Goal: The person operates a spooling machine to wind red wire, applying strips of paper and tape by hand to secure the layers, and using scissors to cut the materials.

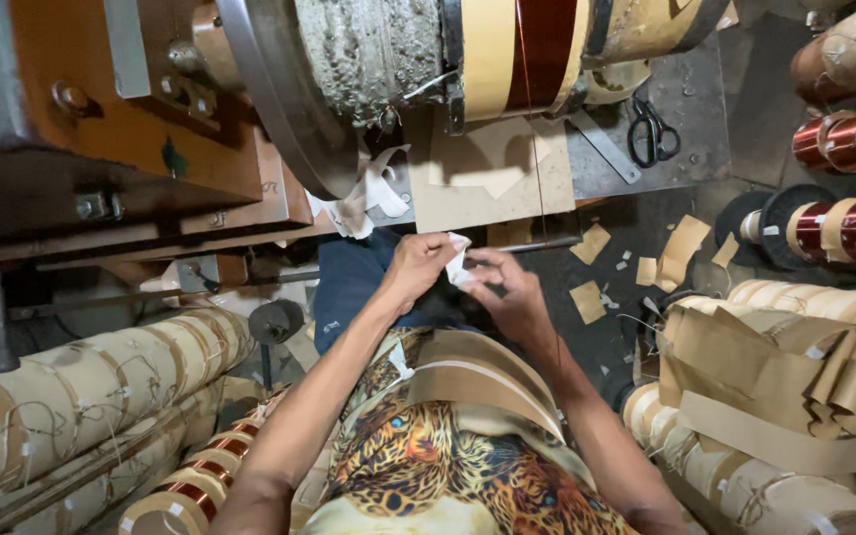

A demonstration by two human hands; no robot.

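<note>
Winding machine (369, 59) with copper-wire coil (537, 50) looms over seated worker; paper-wrapped coils (81, 396) flank both sides; scissors (653, 134) lie on bench; left hand (416, 266) and right hand (507, 289) close together above lap, both pinching small white tape piece (459, 262)

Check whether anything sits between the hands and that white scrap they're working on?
Nothing visible does. The left hand and right hand both already pinch the white scrap directly, above the lap. The thin red wire runs down just beside the right hand, apparently clear of the scrap.
</note>
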